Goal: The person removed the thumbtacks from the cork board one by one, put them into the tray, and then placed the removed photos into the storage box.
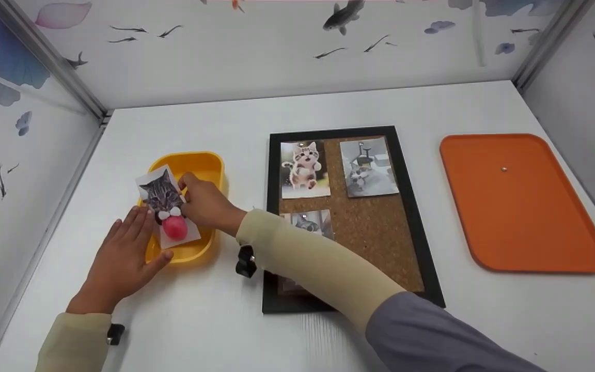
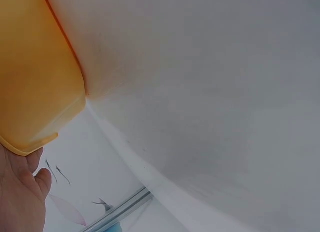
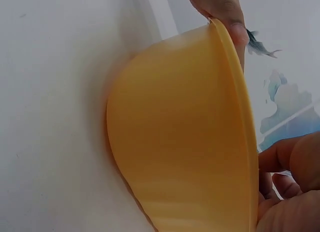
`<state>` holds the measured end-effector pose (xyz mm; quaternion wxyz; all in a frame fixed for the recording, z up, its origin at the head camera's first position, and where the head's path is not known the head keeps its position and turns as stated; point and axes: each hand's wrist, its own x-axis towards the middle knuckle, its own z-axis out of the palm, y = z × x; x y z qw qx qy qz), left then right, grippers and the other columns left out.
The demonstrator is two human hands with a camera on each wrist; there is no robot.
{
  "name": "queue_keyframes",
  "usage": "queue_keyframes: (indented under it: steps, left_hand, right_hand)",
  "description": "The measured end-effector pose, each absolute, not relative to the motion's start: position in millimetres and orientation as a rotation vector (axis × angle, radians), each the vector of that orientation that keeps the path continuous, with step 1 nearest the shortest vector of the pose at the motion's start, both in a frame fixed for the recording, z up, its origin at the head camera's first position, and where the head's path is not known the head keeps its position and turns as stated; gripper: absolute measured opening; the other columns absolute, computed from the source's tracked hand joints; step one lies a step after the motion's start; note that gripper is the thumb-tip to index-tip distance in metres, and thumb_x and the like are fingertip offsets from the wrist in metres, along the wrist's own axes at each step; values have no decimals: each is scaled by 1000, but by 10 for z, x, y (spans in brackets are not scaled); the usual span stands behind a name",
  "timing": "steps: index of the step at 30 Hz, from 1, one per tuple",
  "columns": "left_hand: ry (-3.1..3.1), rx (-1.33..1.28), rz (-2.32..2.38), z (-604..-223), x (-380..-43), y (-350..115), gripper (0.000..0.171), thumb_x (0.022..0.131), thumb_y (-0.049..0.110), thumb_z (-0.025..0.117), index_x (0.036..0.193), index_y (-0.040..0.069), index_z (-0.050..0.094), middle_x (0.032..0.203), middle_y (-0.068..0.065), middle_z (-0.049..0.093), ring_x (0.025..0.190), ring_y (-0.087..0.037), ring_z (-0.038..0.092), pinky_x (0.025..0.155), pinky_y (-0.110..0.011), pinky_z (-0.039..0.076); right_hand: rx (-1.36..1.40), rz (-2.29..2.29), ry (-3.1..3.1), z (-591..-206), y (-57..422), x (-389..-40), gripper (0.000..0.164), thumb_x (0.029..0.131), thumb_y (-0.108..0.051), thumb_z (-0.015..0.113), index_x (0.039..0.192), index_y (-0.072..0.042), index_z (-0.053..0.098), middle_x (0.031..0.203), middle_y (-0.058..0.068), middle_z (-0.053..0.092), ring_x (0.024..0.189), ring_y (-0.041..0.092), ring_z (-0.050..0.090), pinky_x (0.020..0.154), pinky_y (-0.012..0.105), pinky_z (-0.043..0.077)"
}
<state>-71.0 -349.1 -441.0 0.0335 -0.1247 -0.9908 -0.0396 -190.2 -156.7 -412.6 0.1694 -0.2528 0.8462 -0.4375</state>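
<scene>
A photo of a grey tabby cat with a pink ball (image 1: 175, 228) lies tilted over the yellow plastic tub (image 1: 217, 164), on the left of the table. My right hand (image 1: 205, 203) pinches the photo's right edge above the tub. My left hand (image 1: 124, 258) rests at the tub's left rim with fingers extended, fingertips right at the photo's left edge. In the right wrist view, curled fingers of the right hand (image 3: 295, 192) show beside the rim. The left wrist view has the left hand (image 2: 22, 197) against the tub's edge.
A black-framed cork board (image 1: 375, 227) in the middle bears several pinned cat photos; my right forearm crosses its lower left and partly hides them. To the right lies an orange tray (image 1: 530, 217) with a small metallic pin (image 1: 504, 169). Printed white panels wall the table.
</scene>
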Motion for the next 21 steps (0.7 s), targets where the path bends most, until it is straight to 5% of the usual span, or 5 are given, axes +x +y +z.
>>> queue_keyframes:
  steps: [9,15,21]
  left_hand:
    - [-3052,-392,-113,-4408,-708,-3486,89,96,56,53,155,-3,25,160,-23,25,149,-38,16,118,-53,10]
    - [-3073,-376,-107,-4396,-708,-3485,89,96,60,48,155,-3,25,160,-23,23,149,-38,14,118,-53,9]
    - [-3067,-387,-111,-4395,-715,-3486,90,97,61,47,154,-4,23,161,-22,22,149,-37,14,118,-53,9]
  right_hand:
    - [-840,-1128,2481,-4145,-1567,-1866,27,94,-11,66,118,-11,53,86,-2,57,71,10,52,59,15,44]
    - [-905,-1044,2527,-4154,-1571,-1808,30,95,-23,68,120,-13,55,104,-5,59,90,7,54,77,13,46]
    - [-989,-875,2587,-4130,-1545,-1719,47,99,-40,58,138,-15,51,128,-3,57,107,8,54,97,19,43]
